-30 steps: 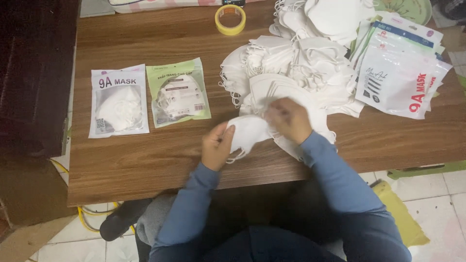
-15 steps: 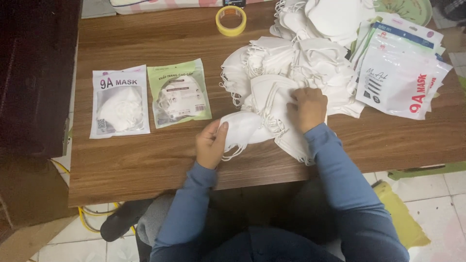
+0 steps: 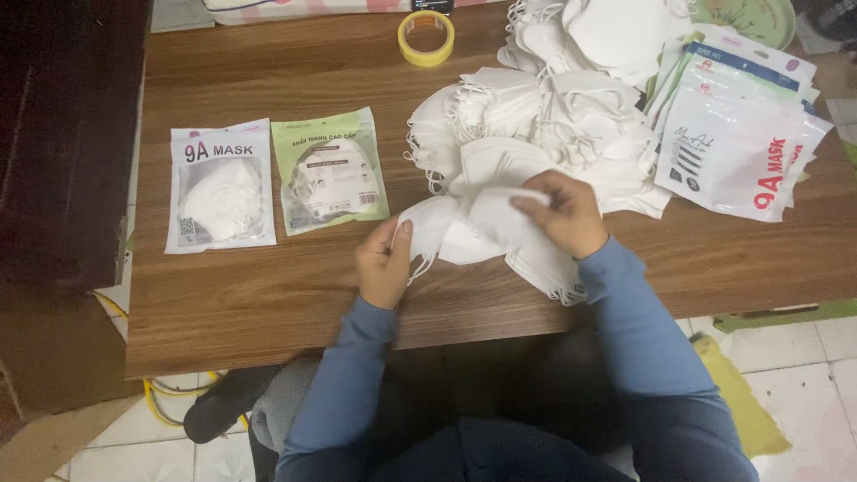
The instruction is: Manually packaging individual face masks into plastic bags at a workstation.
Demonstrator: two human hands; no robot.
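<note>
Head view: two clear pouches (image 3: 277, 178) each hold a mask.

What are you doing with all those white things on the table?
A person sits at a brown wooden table, holding one folded white face mask between the left hand and right hand. Behind it lies a big pile of loose white masks. Two sealed mask packets lie to the left.

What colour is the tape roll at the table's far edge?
Yellow: the round tape roll shows best in the head view.
</note>
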